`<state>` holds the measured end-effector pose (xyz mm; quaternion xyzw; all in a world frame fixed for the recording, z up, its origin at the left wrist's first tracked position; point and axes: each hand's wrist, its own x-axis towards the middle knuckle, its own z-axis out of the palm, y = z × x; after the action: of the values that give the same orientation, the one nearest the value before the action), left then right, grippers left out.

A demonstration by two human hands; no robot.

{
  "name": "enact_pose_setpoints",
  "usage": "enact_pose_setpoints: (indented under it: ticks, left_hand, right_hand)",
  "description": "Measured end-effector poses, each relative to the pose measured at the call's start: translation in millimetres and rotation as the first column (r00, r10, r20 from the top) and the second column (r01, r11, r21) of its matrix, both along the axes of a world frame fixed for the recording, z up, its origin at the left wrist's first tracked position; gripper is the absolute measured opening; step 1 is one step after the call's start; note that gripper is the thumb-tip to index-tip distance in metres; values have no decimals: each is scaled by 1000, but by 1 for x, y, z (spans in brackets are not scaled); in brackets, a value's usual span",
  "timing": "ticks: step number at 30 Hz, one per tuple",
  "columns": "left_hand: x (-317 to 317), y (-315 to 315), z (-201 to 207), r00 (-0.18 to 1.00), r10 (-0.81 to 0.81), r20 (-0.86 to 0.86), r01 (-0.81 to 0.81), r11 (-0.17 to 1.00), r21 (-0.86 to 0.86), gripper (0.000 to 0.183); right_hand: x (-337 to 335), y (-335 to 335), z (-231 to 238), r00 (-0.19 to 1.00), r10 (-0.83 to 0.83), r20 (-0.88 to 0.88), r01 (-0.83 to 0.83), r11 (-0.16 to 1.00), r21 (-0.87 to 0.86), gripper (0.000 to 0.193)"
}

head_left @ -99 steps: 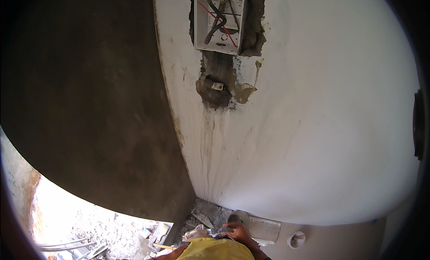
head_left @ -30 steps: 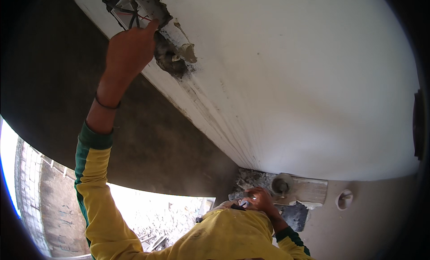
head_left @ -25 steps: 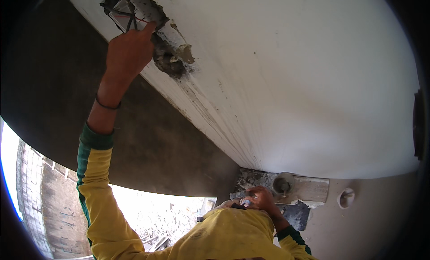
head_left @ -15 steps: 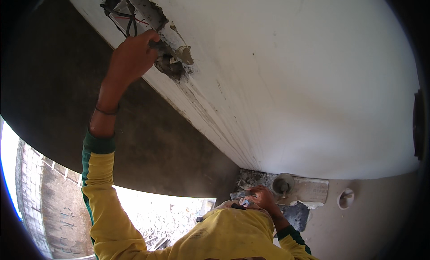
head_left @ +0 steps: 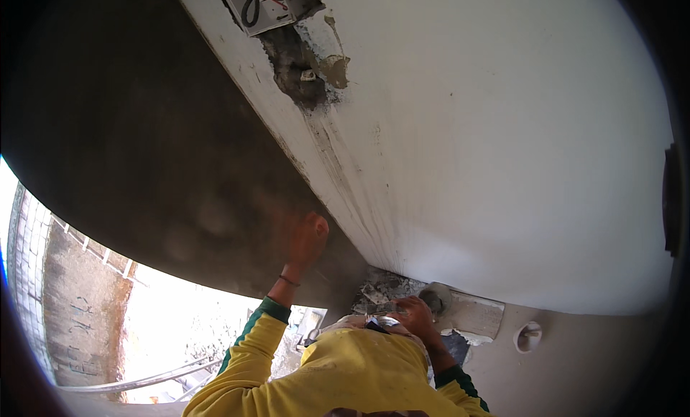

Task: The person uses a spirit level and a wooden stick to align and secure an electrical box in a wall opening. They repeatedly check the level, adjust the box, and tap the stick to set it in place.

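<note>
Here, one wall box, one left hand raised.

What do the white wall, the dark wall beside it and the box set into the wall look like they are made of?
The white wall looks like smooth painted plaster, matte; where it is broken away, rough grey mortar shows. The dark wall seems to be bare cement render, grainy and unpainted. The box looks like pale plastic with thin straight walls, though metal cannot be ruled out; insulated wires sit inside.

Left hand beside white wall
</note>
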<state>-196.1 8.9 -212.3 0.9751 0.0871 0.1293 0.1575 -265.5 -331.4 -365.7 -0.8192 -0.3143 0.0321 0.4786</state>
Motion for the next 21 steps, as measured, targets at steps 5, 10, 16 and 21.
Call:
enact_pose_setpoints:
  ticks: [5, 10, 16, 21]
  left_hand:
    - [-106, 26, -247, 220, -44, -974, 204, 979, 2, 64]
    - [-211, 13, -235, 699, -523, -487, -128, 578, -806, 53]
    - [-208, 41, -212, 702, -641, -311, -128, 316, -940, 30]
    - [-198, 7, -154, 916, -338, -217, -212, 53, -976, 13]
  right_hand:
    - [7, -6, 6, 999, -20, -40, 21, 1000, 6, 43]
    - [10, -9, 12, 996, -89, -2, 89, 996, -29, 41]
    - [21, 1, 19, 999, -21, 33, 23, 998, -65, 38]
    - [34, 16, 29, 994, 93, 63, -87, 991, -99, 37]
